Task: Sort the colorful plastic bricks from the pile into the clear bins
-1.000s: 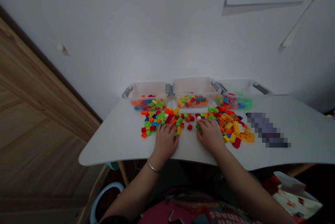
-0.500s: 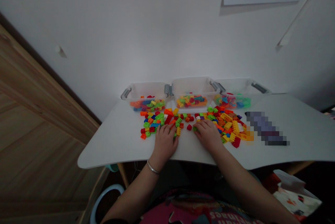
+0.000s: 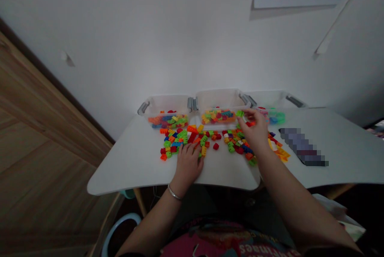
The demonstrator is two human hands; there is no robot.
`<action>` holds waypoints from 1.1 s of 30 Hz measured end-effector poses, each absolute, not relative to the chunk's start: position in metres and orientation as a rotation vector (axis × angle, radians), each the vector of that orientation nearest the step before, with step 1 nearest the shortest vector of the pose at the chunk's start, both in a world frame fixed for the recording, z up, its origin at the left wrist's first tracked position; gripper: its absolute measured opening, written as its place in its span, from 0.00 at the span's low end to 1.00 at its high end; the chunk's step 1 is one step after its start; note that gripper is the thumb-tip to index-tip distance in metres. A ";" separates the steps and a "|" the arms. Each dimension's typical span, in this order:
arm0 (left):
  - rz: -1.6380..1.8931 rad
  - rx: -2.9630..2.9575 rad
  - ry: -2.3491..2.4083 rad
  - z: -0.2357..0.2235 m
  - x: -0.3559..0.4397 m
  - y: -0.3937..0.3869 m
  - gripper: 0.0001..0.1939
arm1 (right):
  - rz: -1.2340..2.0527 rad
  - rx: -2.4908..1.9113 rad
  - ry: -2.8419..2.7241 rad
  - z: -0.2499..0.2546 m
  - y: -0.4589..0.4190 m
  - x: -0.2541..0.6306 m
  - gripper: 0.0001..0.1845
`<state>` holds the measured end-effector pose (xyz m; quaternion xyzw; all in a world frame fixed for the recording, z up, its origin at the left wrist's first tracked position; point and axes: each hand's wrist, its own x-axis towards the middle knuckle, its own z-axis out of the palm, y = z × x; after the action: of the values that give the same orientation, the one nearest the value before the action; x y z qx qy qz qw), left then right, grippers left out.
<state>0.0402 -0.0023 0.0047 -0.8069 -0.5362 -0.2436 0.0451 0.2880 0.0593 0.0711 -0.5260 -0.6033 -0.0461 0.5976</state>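
Note:
My right hand (image 3: pixel 255 129) is raised over the right-hand brick pile, its fingers pinching a light green toy building brick (image 3: pixel 240 113). The brick is just in front of the right end of the middle clear bin (image 3: pixel 222 99). My left hand (image 3: pixel 188 161) lies with fingers stretched out at the near edge of the left pile, touching bricks beside a blue brick (image 3: pixel 177 144) and a yellow brick (image 3: pixel 203 151). A single red brick (image 3: pixel 216 146) sits between the two piles. Part of the right pile is hidden behind my right hand and forearm.
A left clear bin (image 3: pixel 168 103) and a right clear bin (image 3: pixel 273 99) flank the middle one; all contain coloured pieces. A blurred-out dark flat object (image 3: pixel 303 147) lies on the white table (image 3: pixel 126 161) at the right. The wall is directly behind the bins.
My right hand has lifted from the table by the right pile and moved up and right, carrying the green brick toward the bins. My left hand stays in place.

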 end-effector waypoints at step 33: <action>-0.741 -2.475 -1.657 0.005 0.040 -0.002 0.18 | 0.019 -1.902 -1.595 0.107 0.169 0.312 0.17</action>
<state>0.0401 -0.0019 0.0047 -0.8059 -0.5396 -0.2411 0.0362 0.3117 0.1692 0.1073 -0.7250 -0.6080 0.0071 0.3235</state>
